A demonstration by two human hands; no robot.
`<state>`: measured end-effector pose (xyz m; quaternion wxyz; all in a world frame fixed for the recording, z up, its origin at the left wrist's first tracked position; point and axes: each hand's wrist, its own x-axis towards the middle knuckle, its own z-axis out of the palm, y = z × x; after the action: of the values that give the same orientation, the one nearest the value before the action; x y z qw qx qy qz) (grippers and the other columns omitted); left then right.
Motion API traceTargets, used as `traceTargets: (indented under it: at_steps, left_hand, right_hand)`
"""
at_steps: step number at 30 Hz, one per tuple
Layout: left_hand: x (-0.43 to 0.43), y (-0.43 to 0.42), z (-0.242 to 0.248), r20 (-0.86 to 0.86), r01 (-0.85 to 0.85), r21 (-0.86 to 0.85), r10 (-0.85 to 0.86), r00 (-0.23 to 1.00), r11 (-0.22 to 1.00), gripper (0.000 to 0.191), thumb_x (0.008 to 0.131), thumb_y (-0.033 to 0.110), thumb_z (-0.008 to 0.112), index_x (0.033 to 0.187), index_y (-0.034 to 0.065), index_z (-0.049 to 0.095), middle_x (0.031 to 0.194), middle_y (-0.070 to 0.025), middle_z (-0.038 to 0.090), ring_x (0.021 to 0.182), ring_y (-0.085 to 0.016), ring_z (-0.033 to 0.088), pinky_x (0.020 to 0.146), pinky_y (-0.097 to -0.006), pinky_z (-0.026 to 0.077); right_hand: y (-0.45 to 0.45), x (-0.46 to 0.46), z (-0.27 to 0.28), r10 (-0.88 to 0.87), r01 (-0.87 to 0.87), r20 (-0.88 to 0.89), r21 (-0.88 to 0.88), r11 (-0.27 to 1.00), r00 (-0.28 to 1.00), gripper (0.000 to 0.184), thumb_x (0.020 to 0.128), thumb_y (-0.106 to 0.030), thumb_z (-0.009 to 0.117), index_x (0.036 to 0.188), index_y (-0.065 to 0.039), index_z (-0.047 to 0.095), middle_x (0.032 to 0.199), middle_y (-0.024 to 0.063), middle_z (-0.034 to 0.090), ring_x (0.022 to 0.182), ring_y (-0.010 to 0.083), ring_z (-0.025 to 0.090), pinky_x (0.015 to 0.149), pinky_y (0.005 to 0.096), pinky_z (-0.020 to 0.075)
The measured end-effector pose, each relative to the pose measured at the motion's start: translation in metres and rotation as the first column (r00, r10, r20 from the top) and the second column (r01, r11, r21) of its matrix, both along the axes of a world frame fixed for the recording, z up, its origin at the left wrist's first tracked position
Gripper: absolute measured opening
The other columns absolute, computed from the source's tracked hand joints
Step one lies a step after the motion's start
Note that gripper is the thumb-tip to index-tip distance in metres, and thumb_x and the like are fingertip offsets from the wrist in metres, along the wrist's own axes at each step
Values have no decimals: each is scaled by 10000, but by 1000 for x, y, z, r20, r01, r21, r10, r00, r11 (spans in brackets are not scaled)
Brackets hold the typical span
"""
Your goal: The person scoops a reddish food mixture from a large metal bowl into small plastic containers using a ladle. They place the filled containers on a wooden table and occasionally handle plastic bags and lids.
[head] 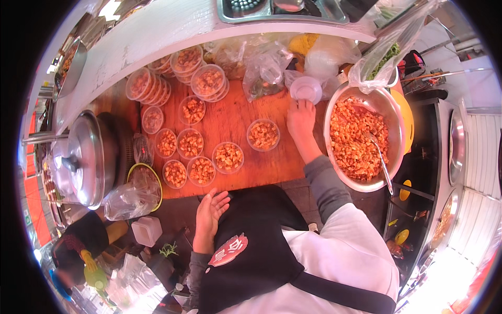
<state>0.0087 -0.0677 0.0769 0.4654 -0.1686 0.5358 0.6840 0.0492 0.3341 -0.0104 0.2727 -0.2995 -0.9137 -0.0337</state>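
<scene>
My right hand (302, 117) reaches to an empty clear plastic cup (306, 90) at the back of the orange wooden table (235, 114); its fingers are at the cup's near rim. My left hand (211, 210) is held palm up before the table's front edge, fingers apart, with nothing in it. Several cups of diced reddish food stand on the table, one (263, 135) apart from the group at the left. Stacked filled cups (208, 80) are at the back left. Right of my right arm is a large steel bowl (398, 157) of the same food with a metal spoon (382, 163) in it.
Plastic bags (266, 70) lie along the back beneath a white shelf (176, 33). At the left are a lidded metal pot (84, 157) and a green-rimmed container with a bag (160, 184). A person with yellow gloves (89, 261) is at lower left. A black stove unit stands at right.
</scene>
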Motion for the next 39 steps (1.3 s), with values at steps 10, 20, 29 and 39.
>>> traceTargets:
  at_steps: [10,20,29,39]
  left_hand:
    - [2,-4,-3,5,-15,-17,16,1000,1000,471,1035,346,405,1367,13,406,1261,-212,584,1055,-275,616,889,-366,495]
    - [1,-2,-12,7,9,-15,-9,1000,1000,432,1034,333,393,1328,19,433,1256,-215,589,1066,-298,616,899,-388,499]
    - [-2,-12,-17,35,-52,-65,54,998,997,439,1032,334,411,1326,8,430,1263,-242,580,1077,-337,616,909,-415,501]
    - [-6,-3,-16,52,-35,-107,41,998,994,434,1034,320,425,1322,-5,428,1257,-242,585,1078,-328,621,909,-410,508]
  right_hand:
    - [-7,-7,1,56,-10,199,-222,975,978,189,742,-76,590,906,-9,655,897,143,623,941,329,566,895,478,436]
    - [146,-68,102,-431,442,-97,168,881,897,390,848,-104,510,1169,111,562,1213,271,561,1186,404,495,1034,442,381]
    - [243,-64,93,145,-235,-191,-884,405,971,346,837,-150,593,1137,22,616,972,177,669,794,230,685,667,372,537]
    - [322,-91,-31,221,57,311,-687,725,924,353,893,-206,552,1148,37,573,961,173,657,777,260,627,679,384,482]
